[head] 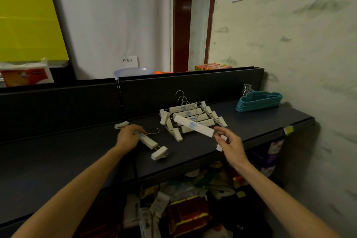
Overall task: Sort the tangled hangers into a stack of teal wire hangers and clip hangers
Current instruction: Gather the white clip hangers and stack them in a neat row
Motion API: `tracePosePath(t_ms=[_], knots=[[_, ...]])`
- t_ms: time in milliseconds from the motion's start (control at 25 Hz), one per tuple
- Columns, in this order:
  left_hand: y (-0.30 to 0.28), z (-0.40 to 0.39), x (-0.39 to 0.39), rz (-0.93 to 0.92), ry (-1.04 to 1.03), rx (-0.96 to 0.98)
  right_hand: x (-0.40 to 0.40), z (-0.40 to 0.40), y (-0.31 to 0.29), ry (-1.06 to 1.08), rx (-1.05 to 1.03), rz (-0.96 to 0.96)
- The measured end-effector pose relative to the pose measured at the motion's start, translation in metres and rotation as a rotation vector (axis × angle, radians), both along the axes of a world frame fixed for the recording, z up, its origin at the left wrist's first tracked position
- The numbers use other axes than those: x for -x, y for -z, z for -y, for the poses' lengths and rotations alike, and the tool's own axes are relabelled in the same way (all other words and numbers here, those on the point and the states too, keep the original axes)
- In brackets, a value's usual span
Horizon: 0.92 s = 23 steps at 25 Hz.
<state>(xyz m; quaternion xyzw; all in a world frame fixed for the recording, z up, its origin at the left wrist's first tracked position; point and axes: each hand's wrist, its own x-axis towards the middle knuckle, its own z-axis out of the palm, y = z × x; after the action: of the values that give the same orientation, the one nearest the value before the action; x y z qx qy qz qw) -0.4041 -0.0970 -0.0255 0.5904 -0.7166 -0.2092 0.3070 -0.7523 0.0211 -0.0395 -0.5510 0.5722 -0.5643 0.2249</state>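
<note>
Right now I am watching both bare hands working over the dark shelf. My left hand is resting on a white clip hanger that is lying flat on the shelf, its fingers curled down over the bar near the far end; whether they are actually closing around it I cannot tell, since the hand is hiding that part. One clip is sticking out at the near end and another is showing beyond the hand. My right hand is holding a second clip hanger raised above the shelf, thumb and fingers pinching its right end, the bar tilting up toward the left over the stack of clip hangers, which is sitting mid-shelf with its metal hooks pointing toward the back panel. The stack of teal wire hangers is lying well apart at the right end of the shelf, near the wall.
</note>
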Motion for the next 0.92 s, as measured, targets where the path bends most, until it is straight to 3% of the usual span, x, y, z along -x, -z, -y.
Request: tracePosePath(t_ms=[200, 400, 520, 600, 920], knots=[[-0.005, 0.035, -0.004, -0.292, -0.097, -0.103, 0.036, 0.044, -0.012, -0.128, -0.034, -0.011], [-0.011, 0.022, 0.043, -0.098, -0.178, 0.202, 0.069, 0.071, -0.025, -0.285, -0.083, 0.013], [-0.018, -0.003, 0.093, -0.199, 0.007, 0.146, 0.095, 0.081, -0.024, -0.36, -0.103, -0.001], [-0.017, -0.022, 0.12, -0.168, 0.056, 0.151, 0.117, 0.088, -0.02, -0.396, -0.103, -0.011], [0.007, -0.071, 0.167, 0.024, -0.098, 0.174, 0.166, 0.097, 0.0, -0.475, -0.112, -0.185]])
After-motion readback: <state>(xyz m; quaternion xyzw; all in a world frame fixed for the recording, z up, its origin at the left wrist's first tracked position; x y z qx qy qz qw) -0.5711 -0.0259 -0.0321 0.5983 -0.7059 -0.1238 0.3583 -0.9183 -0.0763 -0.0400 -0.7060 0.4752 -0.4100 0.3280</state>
